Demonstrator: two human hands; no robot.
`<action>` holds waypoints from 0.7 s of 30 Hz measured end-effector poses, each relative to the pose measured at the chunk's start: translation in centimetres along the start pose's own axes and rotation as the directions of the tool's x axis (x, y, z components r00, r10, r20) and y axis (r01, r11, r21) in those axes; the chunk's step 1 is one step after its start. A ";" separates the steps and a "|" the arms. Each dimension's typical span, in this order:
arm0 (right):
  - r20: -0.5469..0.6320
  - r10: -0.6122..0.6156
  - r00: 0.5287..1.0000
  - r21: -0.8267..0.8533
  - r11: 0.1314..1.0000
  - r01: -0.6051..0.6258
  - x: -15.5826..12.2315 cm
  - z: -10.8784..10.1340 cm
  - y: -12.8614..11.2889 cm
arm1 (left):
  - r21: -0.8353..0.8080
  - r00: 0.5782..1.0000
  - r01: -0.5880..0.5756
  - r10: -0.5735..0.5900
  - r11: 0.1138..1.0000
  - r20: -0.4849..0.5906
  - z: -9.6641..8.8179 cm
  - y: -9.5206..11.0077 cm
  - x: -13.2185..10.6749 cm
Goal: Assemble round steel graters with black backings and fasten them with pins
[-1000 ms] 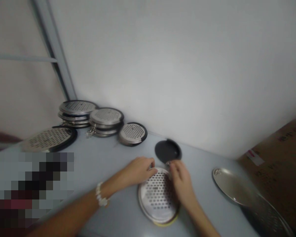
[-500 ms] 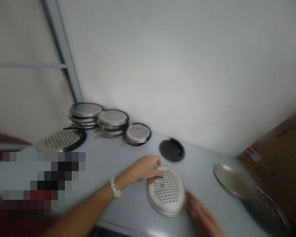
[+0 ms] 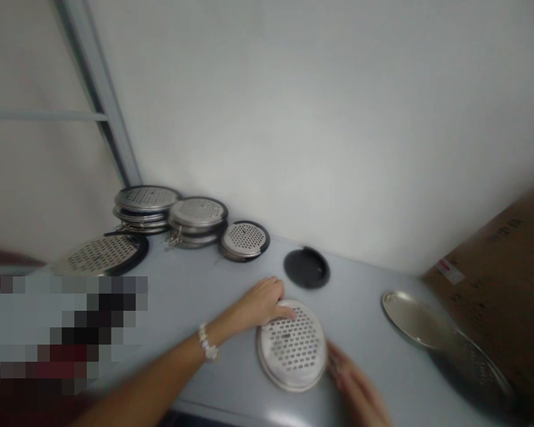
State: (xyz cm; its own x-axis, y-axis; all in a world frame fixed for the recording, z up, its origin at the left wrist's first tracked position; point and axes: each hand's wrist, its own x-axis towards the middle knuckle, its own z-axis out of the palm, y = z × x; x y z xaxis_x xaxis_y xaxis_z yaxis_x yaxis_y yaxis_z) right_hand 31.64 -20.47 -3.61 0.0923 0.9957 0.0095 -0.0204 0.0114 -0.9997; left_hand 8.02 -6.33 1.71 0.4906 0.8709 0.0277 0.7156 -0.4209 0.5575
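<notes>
Partly under left hand (image 3: 263, 302), perforated disc (image 3: 292, 347).

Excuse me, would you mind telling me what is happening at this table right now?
A person works at a grey table with both bare hands. The left hand rests its fingers on the far rim of a perforated metal disc lying flat; the right hand, blurred, is at its near right edge. A black round lid lies just beyond, and stacks of similar discs stand by the wall.
</notes>
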 end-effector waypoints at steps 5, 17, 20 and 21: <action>-0.016 0.026 1.000 -0.065 0.998 -0.026 -0.2 0.5 -0.5 | -0.023 0.997 0.063 -0.061 0.998 0.049 -0.6 0.5 -0.2; -0.042 -0.213 0.976 -0.438 0.882 0.173 -1.5 2.0 1.1 | 0.167 0.999 0.046 -0.045 0.985 -0.009 1.1 0.2 0.0; -0.038 -0.234 0.972 -0.469 0.863 0.189 -1.6 2.4 1.4 | 0.217 0.997 0.069 -0.071 0.974 0.004 0.7 0.8 0.0; -0.039 -0.241 0.970 -0.478 0.856 0.194 -1.6 2.5 1.5 | 0.234 0.997 0.069 -0.072 0.970 0.003 0.5 1.0 0.0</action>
State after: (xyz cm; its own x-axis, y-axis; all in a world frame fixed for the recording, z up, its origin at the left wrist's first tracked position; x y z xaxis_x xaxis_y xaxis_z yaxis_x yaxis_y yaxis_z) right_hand 28.98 -21.80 -5.06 0.1330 0.9592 0.2493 0.4767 0.1587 -0.8646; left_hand 8.99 -6.93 1.85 0.4396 0.8981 -0.0149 0.8443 -0.4075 0.3480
